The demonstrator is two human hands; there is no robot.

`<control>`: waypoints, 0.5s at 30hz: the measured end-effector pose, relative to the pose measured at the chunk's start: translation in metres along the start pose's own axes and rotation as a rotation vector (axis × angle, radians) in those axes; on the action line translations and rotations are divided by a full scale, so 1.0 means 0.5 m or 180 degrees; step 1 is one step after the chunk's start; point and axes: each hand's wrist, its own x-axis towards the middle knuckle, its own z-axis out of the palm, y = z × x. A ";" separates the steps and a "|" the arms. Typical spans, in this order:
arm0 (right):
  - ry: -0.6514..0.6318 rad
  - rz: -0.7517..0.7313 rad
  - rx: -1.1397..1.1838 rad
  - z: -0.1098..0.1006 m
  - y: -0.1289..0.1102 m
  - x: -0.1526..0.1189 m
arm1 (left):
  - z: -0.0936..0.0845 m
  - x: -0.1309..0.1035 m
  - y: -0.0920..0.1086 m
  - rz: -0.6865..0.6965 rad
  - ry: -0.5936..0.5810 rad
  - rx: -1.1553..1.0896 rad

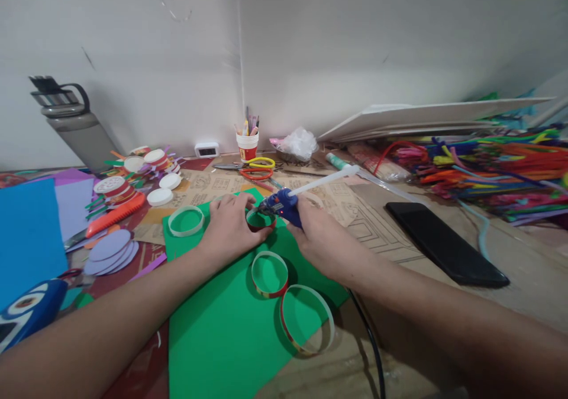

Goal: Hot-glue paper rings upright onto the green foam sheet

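My right hand (317, 233) is wrapped round a blue hot glue gun (286, 206); a long white glue stick (326, 179) sticks out of its back. The nozzle points left, at a small paper ring (266, 222) standing on a green foam sheet (208, 334). Thumb and fingers of my left hand (233, 224) close on that ring from the left. Nearer to me, two more rings, a smaller one (254, 280) and a larger one (286, 331), rest beside each other. Another ring (170, 228) sits left of my left hand.
At left are purple paper discs (110, 254), an orange cutter (116, 214), stacked paper-cup pieces (113, 189) and a grey bottle (84, 129). Scissors (255, 165) and a pencil cup (247, 144) stand behind. A black phone (444, 242) and pipe cleaners (497, 174) lie right; a black cable (373, 340) runs toward me.
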 end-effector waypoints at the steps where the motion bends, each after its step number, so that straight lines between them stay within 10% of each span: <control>1: -0.0020 -0.0012 0.0013 0.001 -0.001 -0.001 | 0.000 0.000 0.000 -0.0002 -0.0003 0.0002; 15: -0.0010 -0.0026 0.0166 -0.004 -0.004 0.000 | 0.002 -0.001 -0.001 0.0015 0.0034 0.0017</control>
